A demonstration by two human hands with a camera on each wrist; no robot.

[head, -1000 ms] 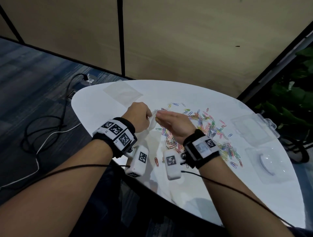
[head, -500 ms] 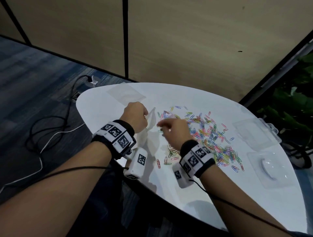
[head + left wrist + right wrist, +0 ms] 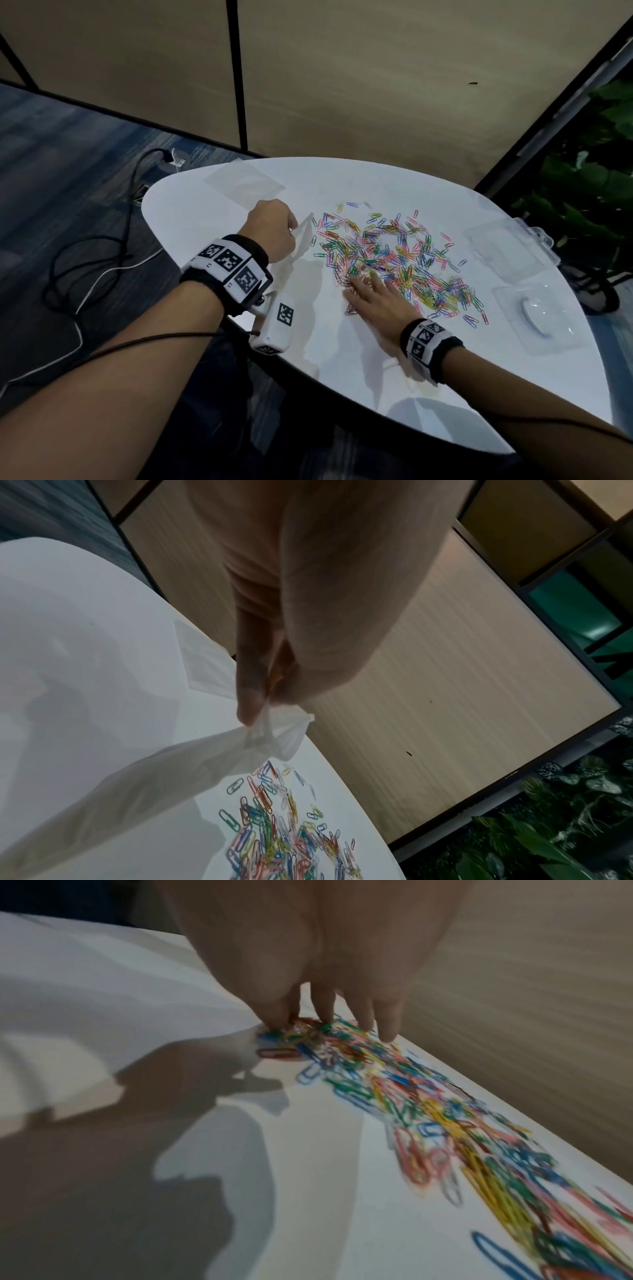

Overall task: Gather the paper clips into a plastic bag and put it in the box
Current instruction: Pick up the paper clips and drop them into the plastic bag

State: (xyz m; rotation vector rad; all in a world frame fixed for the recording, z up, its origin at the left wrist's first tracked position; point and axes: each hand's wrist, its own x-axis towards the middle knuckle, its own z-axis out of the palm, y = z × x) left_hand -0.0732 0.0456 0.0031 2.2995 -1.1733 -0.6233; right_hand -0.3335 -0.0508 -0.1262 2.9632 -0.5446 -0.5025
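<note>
Head view: the left hand (image 3: 272, 233) holds a plastic bag (image 3: 301, 240) at the table's (image 3: 205, 219) 10 o'clock side. The right hand (image 3: 376, 298) lies flat, fingers straight, on the near edge of the paper clips (image 3: 394, 260). The clear box (image 3: 507, 250) sits at 3 o'clock.

Left wrist view: thumb and fingertips (image 3: 251, 696) pinch the bag's bunched mouth (image 3: 270, 734).

Right wrist view: blurred; spread fingertips (image 3: 387, 1026) touch the clips (image 3: 428, 1110).

A second ago the right hand was up at the bag; now it is down on the pile.
</note>
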